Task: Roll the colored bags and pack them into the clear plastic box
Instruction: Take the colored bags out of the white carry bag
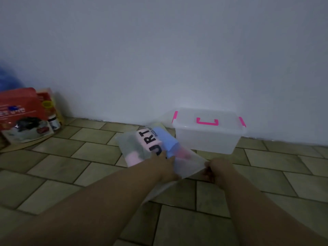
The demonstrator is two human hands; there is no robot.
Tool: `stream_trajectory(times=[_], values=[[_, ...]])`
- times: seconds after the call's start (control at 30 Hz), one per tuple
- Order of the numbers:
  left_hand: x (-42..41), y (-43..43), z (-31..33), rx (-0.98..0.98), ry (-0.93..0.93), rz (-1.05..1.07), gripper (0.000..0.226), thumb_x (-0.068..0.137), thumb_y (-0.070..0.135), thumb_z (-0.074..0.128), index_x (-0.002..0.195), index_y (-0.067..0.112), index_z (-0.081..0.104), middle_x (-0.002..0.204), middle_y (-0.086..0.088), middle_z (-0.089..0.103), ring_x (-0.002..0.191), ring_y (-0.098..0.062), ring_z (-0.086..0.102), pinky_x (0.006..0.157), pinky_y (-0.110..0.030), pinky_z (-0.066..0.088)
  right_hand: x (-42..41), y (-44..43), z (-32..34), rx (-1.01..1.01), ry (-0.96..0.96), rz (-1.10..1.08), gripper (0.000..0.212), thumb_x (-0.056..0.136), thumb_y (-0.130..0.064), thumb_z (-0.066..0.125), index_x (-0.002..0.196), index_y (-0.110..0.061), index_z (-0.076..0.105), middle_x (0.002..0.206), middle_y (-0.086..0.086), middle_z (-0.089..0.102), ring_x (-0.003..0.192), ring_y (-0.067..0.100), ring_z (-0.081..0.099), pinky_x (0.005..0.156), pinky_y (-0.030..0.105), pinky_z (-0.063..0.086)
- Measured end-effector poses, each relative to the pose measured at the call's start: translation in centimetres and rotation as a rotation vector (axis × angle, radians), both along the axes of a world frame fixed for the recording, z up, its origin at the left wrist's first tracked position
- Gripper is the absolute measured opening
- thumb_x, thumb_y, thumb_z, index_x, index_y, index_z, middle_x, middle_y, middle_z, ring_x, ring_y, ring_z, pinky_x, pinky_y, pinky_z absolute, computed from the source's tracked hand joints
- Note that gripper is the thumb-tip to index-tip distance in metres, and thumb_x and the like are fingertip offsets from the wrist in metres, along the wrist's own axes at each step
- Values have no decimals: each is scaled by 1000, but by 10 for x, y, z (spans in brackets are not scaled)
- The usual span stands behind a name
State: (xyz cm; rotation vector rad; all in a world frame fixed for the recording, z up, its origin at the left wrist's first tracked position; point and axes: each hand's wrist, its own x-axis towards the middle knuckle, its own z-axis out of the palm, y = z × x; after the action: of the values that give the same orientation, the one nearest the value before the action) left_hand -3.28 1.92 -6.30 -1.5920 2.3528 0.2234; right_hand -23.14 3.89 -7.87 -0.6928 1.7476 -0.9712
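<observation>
A pile of flat bags lies on the tiled floor: a pink bag (148, 139) with black letters, a blue bag (167, 141) and a frosted clear bag (188, 163) on top toward me. My left hand (166, 166) holds the near edge of the pile, fingers partly under the clear bag. My right hand (215, 170) pinches the clear bag's right corner. Just behind them, against the wall, stands the clear plastic box (206, 137), its lid on, with pink latches and a pink handle.
A red printed carton (23, 114) and a small dark jar (54, 123) stand against the wall at the far left. A white wall (159, 59) runs close behind the box. Greenish tiles (71, 157) cover the floor.
</observation>
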Motion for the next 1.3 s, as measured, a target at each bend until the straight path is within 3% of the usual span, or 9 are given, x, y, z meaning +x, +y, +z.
stream_trajectory(times=[0.1,0.2,0.4,0.63,0.73,0.83,0.93,1.07,1.3], values=[[-14,0,4,-4,-86,-172,61,93,53,38,147,32,19,157,-12,11,140,-42,13,111,-59,18,-24,-8,-1,-104,-193,-179,15,91,-5,48,105,-3,54,98,17,65,76,26,63,65,37,53],[-16,-2,-2,-102,-143,-226,62,92,48,42,146,42,13,159,-7,-4,143,-42,-5,110,-63,7,-25,7,-5,-12,-258,-92,28,93,-14,49,115,1,57,112,31,62,70,28,60,75,51,56],[-20,-13,-14,-97,-127,-186,65,92,58,35,146,48,-1,155,-7,-27,140,-42,-22,107,-70,-2,36,63,-7,398,-293,553,44,87,-38,62,105,2,62,89,18,73,74,30,71,60,31,55],[-34,-16,-17,-65,-64,-81,68,91,57,37,147,45,0,155,-8,-28,140,-41,-22,106,-71,-4,98,78,-19,264,-468,385,11,88,-5,51,95,1,58,62,13,64,53,24,61,49,28,49],[-29,-10,-10,-42,-15,-103,71,90,58,40,148,40,5,158,-8,-17,143,-38,-13,108,-68,1,72,81,-9,247,-382,329,6,82,-1,53,82,1,58,55,13,60,49,26,57,48,29,48],[-27,12,0,-100,79,-224,60,90,55,42,144,34,28,157,-7,15,142,-33,16,109,-59,17,37,83,-1,268,-296,315,9,82,-5,59,87,2,60,57,13,63,47,24,58,47,27,48],[-24,43,4,-146,330,-331,39,86,44,52,121,27,53,129,2,49,117,-18,47,100,-38,36,17,85,-3,254,-242,282,15,81,-9,64,93,1,62,56,8,64,47,19,58,46,25,47],[-17,69,1,-237,372,-456,30,79,54,49,95,30,54,104,7,53,94,-9,50,89,-28,40,9,83,-2,222,-252,239,14,84,-10,64,92,1,67,61,9,64,54,20,59,50,27,50],[-30,58,-10,-453,333,-535,40,92,44,32,94,23,66,92,4,61,86,-14,55,94,-36,37,9,78,4,124,-186,247,12,82,-12,68,80,-2,73,60,5,58,58,18,51,52,27,47]])
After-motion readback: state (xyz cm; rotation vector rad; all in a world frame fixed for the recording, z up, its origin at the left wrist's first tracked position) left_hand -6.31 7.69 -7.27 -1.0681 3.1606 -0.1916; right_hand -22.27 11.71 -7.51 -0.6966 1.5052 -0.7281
